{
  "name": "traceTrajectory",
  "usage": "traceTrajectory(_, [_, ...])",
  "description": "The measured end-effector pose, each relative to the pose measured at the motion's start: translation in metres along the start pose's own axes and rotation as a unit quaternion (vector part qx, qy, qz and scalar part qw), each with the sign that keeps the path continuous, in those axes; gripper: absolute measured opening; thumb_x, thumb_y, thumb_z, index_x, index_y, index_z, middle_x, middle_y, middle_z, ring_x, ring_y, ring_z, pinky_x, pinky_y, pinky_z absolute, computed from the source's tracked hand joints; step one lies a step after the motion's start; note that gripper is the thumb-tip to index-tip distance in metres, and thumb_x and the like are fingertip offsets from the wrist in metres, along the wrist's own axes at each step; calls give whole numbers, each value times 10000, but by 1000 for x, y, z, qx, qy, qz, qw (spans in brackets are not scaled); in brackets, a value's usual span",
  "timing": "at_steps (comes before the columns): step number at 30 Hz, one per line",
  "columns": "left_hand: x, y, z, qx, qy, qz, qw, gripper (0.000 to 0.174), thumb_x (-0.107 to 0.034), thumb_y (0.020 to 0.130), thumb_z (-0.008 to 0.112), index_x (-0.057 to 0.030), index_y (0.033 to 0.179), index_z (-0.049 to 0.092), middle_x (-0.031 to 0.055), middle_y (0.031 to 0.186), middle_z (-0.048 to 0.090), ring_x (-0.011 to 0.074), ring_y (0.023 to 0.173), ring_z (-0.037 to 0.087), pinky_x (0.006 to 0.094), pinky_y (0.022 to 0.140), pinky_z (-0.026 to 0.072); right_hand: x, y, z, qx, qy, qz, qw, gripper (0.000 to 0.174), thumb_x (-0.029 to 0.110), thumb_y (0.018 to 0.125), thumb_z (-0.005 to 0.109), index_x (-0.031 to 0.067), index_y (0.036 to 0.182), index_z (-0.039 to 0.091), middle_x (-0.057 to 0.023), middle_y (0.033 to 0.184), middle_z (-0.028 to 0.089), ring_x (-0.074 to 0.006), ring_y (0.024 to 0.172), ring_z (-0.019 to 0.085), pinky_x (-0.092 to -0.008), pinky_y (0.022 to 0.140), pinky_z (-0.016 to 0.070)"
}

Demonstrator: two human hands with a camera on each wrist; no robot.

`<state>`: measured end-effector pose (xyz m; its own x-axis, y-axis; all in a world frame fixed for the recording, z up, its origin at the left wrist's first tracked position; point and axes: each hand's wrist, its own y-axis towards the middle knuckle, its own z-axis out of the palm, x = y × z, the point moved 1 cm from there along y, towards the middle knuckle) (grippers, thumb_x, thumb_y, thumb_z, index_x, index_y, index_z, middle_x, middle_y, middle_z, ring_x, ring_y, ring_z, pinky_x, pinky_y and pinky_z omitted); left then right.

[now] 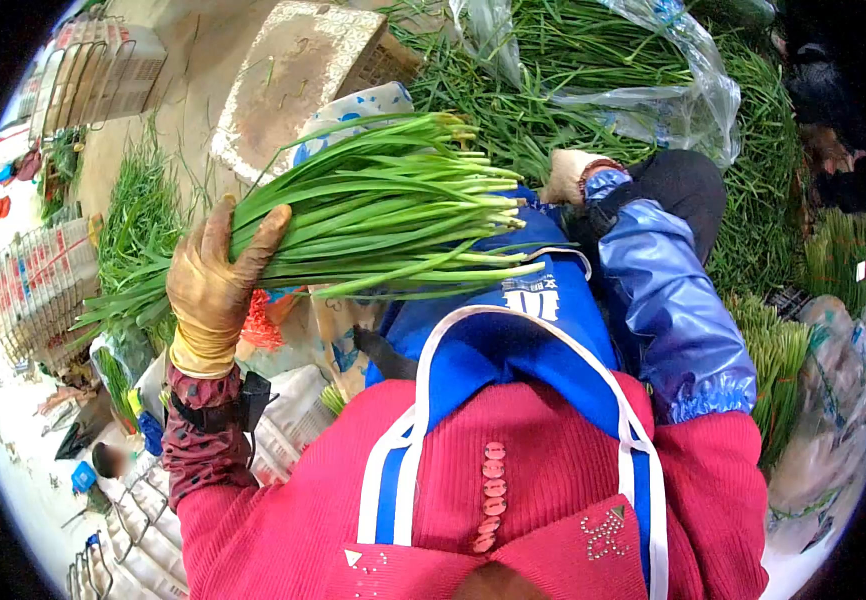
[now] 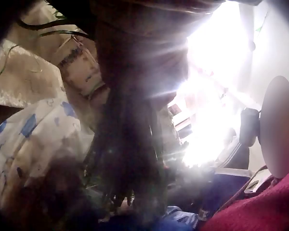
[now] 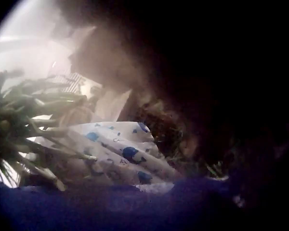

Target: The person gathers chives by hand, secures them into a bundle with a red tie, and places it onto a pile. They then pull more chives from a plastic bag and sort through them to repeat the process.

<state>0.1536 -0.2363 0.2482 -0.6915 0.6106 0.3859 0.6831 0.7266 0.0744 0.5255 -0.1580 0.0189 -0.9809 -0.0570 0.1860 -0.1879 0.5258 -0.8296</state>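
A thick bunch of garlic chives (image 1: 393, 205) lies across in front of the person's lap, pale cut ends to the right and leaf tips to the left. The left hand (image 1: 215, 275), in a stained yellowish glove, grips it at the leafy side, thumb over the leaves. In the right wrist view the cut stem ends (image 3: 33, 125) fan out at the left. The right hand (image 1: 571, 177), in a cream glove, is beside the right knee, near a large heap of loose chives (image 1: 573, 60). Its fingers are hidden in the head view, and the right wrist view is dark there.
A dirty white slab-like crate (image 1: 293, 75) stands ahead, with a blue-patterned white cloth (image 1: 358, 110) by it. Clear plastic sheeting (image 1: 693, 100) lies over the heap. More bundled chives (image 1: 768, 370) stand at the right. Wire-framed stacks (image 1: 48, 285) and a loose chive pile (image 1: 138, 220) are at the left.
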Motion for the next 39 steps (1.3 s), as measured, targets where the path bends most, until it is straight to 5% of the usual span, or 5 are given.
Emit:
traceTrajectory(9, [0,4,-1,7,6,4,1000,581,-91,739,646,-291,1282,597,143,1190,598,298,914,639,375,752,532,74,-32,-65,-140,458,-354,804,338,141,857,676,45,1181,649,-23,1015,674,-89,879,589,-222,765,476])
traceTrajectory(20, [2,0,-3,-10,-23,-5,1000,566,-88,742,669,-285,1268,599,140,1188,603,303,907,641,379,756,535,24,-11,-47,-261,478,-128,829,327,203,880,645,-3,1134,658,-59,1009,705,-103,869,610,-229,778,478])
traceTrajectory(28, [5,3,-2,-41,-36,-2,999,552,-85,763,653,-269,1280,595,145,1224,595,311,924,642,387,765,530,49,-43,-72,-148,429,-334,826,298,113,900,609,43,1188,642,-11,1061,681,-66,921,586,-227,792,482])
traceTrajectory(33, [6,6,1,-22,10,-11,1000,584,-127,779,601,-373,1306,561,81,1106,610,235,834,633,337,689,523,40,-14,-71,-383,260,-239,854,331,310,869,642,42,1055,694,-79,893,701,-158,825,636,-292,765,510])
traceTrajectory(39, [15,0,19,-16,22,-29,999,712,-33,766,585,-394,1371,483,90,1068,606,258,786,644,338,639,532,44,-54,-43,-10,566,-213,796,435,212,919,583,39,1311,510,-34,979,644,-93,764,575,-233,571,411])
